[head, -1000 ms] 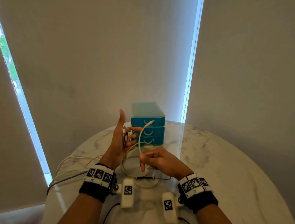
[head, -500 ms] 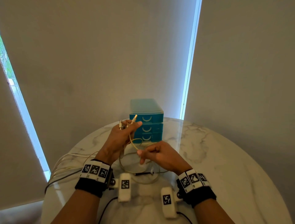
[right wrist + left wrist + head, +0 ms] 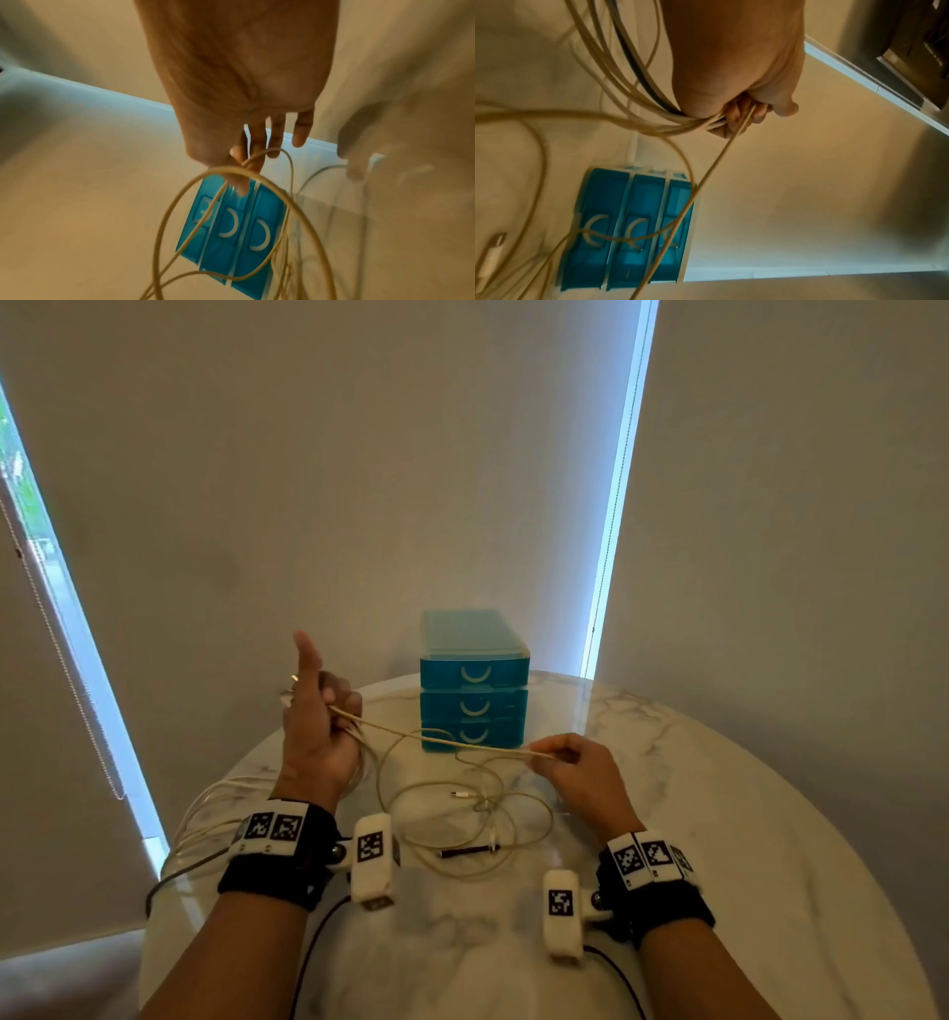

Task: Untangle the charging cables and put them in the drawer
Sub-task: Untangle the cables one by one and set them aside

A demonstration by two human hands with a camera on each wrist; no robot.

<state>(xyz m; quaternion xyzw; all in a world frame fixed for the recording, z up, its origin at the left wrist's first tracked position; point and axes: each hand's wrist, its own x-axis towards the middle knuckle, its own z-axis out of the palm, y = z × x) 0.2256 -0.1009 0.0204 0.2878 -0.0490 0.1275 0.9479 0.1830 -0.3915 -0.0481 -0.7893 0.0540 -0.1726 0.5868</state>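
Charging cables (image 3: 452, 809), cream-coloured mostly, are strung out over the round marble worktop (image 3: 719, 814) right in front of the blue three-drawer organizer (image 3: 473, 680). All three drawers on that organizer look closed, white crescent handles facing the person.

Left hand (image 3: 316, 731) is up off the worktop, to the left of the organizer, thumb sticking straight up. Its grip is closed tight around a bunch of cable strands; from the left wrist view you can see the fingers (image 3: 734, 119) curled over several cream strands plus one dark cable (image 3: 639, 67) running through the same bundle. A couple of plug ends poke out behind the thumb, too small to say what kind.

Right hand (image 3: 580, 773) is lower, in front of the organizer and a bit to its right. Its grip is a pinch: thumb and forefinger on a single cream strand, the other fingers (image 3: 300, 130) loose and mostly straight in the right wrist view. That one strand runs fairly taut across the front of the organizer's bottom drawer, from the left hand's bunch over to the right hand's pinch.

Below that line, the rest of the cables lie in loose overlapping loops on the worktop in front of the organizer, with a small white connector (image 3: 461, 794) in the middle of the loops and a dark plug end (image 3: 464, 852) nearer the person. More strands (image 3: 205, 814) trail off the worktop edge, well left of the organizer.
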